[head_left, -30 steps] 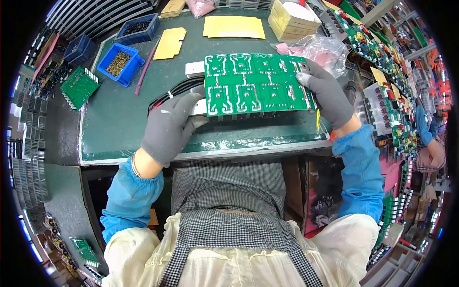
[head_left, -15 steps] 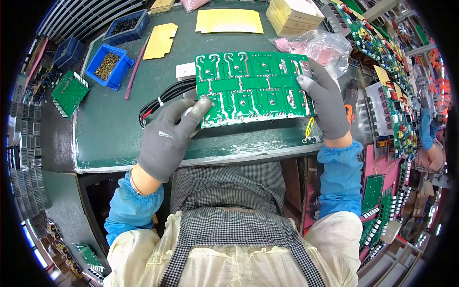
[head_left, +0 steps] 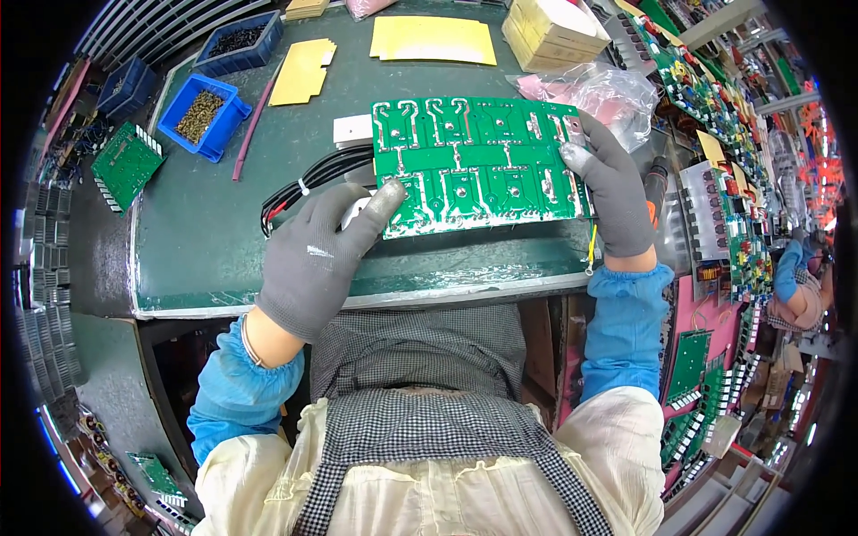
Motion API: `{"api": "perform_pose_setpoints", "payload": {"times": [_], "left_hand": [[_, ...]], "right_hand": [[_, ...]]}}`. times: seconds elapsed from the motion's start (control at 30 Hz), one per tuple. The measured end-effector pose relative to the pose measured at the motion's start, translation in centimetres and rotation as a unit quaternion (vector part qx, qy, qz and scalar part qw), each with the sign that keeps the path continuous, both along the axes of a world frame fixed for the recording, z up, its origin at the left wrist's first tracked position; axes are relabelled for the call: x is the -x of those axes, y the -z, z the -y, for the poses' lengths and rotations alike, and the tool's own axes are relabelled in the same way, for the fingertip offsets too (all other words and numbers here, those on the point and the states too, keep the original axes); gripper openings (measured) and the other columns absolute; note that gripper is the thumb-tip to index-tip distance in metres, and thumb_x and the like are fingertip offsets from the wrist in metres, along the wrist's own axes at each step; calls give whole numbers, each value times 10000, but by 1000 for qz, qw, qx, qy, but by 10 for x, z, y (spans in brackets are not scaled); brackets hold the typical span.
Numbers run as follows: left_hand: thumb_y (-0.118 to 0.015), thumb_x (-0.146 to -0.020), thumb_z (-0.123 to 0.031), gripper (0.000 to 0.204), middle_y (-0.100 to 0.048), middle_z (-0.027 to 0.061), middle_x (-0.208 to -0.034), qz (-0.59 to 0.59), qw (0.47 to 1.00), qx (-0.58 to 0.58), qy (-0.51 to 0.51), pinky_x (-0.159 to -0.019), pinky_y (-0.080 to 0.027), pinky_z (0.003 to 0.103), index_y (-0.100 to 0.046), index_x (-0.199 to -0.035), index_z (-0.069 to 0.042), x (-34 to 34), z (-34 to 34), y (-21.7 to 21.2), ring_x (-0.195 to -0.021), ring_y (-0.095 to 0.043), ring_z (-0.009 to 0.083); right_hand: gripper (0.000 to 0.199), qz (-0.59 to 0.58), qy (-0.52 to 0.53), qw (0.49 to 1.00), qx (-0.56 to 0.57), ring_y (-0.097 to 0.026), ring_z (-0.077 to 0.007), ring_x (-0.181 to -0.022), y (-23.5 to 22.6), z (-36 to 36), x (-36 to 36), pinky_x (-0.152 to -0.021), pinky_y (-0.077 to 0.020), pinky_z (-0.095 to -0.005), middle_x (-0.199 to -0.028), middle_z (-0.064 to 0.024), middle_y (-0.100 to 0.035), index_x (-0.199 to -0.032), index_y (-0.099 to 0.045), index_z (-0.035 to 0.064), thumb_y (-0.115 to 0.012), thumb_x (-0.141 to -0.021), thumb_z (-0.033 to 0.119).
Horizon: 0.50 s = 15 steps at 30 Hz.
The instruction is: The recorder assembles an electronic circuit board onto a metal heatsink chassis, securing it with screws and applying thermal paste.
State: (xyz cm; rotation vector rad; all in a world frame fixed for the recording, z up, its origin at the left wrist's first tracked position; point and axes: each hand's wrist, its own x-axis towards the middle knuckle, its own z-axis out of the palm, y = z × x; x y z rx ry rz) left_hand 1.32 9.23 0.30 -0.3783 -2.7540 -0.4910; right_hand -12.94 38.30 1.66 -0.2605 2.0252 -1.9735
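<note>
A green circuit board (head_left: 483, 165) is held above the bench with its soldered side facing up. My left hand (head_left: 326, 250), in a grey glove, grips its lower left corner, thumb on top. On the right end, my gloved right hand (head_left: 617, 183) has its thumb pressed on the board and its fingers beneath. Black cables (head_left: 326, 179) with a white tie come out at the board's left, next to a white block (head_left: 352, 131). A yellow-green wire (head_left: 591, 247) with a ring terminal hangs below the right end. The board's underside is hidden.
Blue bins of small screws or fasteners (head_left: 201, 116) stand at the far left by a thin reddish rod (head_left: 255, 129). Yellow sheets (head_left: 433, 40) lie at the back. A screwdriver (head_left: 656, 183), a clear plastic bag (head_left: 617, 98) and rows of populated boards (head_left: 746, 237) are on the right.
Both hands keep their hold on the circuit board, which stays almost in place. The yellow-green wire hangs slightly differently. The view has shifted a little.
</note>
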Motion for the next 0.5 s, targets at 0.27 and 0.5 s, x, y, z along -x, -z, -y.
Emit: {"api": "perform_pose_setpoints", "payload": {"times": [0.27,0.5], "left_hand": [[-649,-902,-124,515,-648,118,-1043,0,1000,20,-1,-709,-585,363,-531,-1365,-316,-2,3,3,-921,-663,280],[-668,-840,-58,597,-645,129,-1052,5,1000,14,3,-717,-576,359,-527,-1378,-277,-2,1,4,-917,-659,292]], "right_hand": [[498,12,-11,999,43,-622,-144,-1051,-2,3,-3,-925,-488,-264,-1193,-107,-645,-1375,-475,-44,-605,-908,71],[508,-4,2,1000,24,-610,-146,-1066,3,-2,-3,-945,-474,-267,-1198,-105,-640,-1383,-463,-46,-606,-915,89]]}}
